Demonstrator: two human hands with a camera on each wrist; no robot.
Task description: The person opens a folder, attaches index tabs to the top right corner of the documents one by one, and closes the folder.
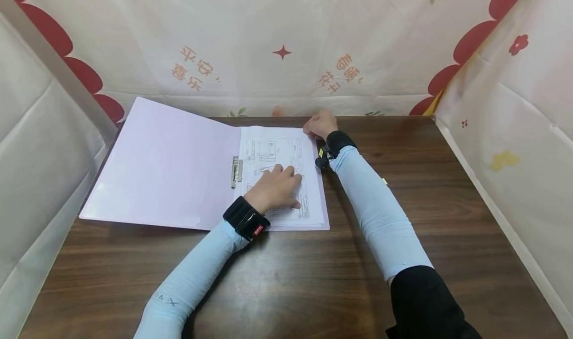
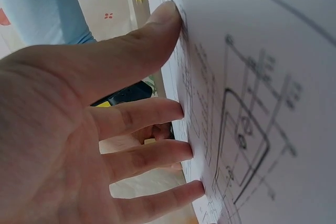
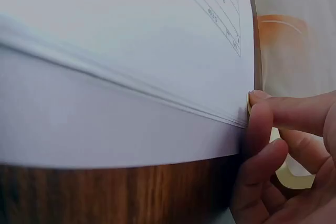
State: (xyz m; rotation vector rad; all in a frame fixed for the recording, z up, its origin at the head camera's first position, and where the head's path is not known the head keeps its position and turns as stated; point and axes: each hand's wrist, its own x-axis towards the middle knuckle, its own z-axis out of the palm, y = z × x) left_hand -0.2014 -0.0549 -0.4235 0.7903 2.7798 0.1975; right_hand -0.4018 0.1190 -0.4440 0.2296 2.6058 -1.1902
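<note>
The left hand [image 1: 278, 185] lies flat, fingers straight, on the papers [image 1: 277, 155] in the open folder [image 1: 165, 165] mid-worktop [image 1: 403, 189]. At 1 o'clock, the right hand [image 1: 319, 125] pinches the papers' far corner.

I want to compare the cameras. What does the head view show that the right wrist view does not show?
Only the head view shows the whole open lilac folder, its metal clip, and the left hand resting flat on the printed drawing. Only the right wrist view shows the stacked sheet edges and the fingertips at the stack's corner. Both show the paper stack, the right hand, and the wooden table.
</note>
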